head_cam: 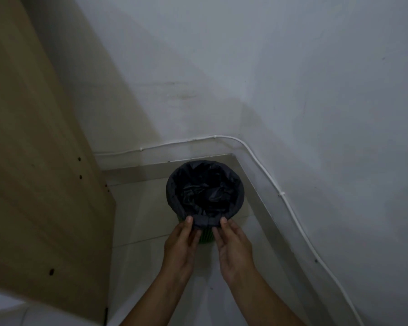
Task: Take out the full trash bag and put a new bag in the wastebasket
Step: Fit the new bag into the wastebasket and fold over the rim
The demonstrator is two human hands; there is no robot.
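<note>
**Two hands at the near rim of one lined wastebasket**

We see one wastebasket (206, 238) standing on the pale tiled floor (137, 222) in the far corner of the room, close to where two white walls meet. Only a small patch of its green ribbed side shows, low on the near side between our hands. One black trash bag (204, 187) lines it, its edge folded outward over the whole rim so the band of plastic hides most of the green; the inside of the bag is crumpled and dark, and we cannot tell what, if anything, lies in it.

Both of our hands are on the near edge of that folded band. Our left hand (180, 241) pinches the plastic with the thumb on top and the fingers curled beneath it. Our right hand (232, 243) does the same just to the right, thumb on top, fingers under the fold. The two hands are near each other but apart.

One white cable (290, 205) runs along the walls above the floor, held by small clips. One tall wooden panel (40, 161) with several small holes stands on the left.
</note>
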